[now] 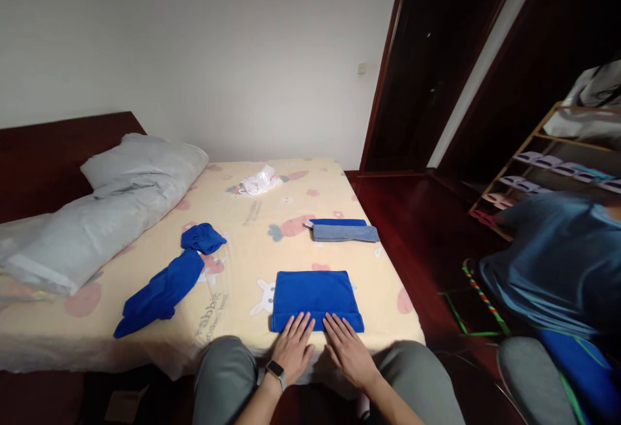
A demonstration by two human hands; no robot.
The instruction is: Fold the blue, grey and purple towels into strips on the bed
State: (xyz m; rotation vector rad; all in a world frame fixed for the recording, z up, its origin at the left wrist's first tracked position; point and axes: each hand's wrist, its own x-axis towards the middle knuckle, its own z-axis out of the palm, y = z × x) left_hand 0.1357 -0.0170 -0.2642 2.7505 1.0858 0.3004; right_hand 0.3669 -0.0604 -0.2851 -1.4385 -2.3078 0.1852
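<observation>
A blue cloth point(313, 292) lies flat on the bed in front of me, its near edge folded over into a strip. My left hand point(294, 344) rests on the left part of that strip, fingers stretched out. On the right part lies my right hand point(347, 347), also flat with its fingers spread. Farther off, near the bed's right edge, sits a folded blue and grey-blue cloth point(344, 232). To the left are two crumpled blue cloths, a long one point(160, 292) and a smaller bunched one point(202, 239).
A grey quilt point(121, 198) is heaped at the bed's left by the dark headboard point(58, 147). A white crumpled bundle point(261, 181) lies toward the wall. At right, a person in a blue shirt point(548, 257) is near a shoe rack point(538, 130) with slippers.
</observation>
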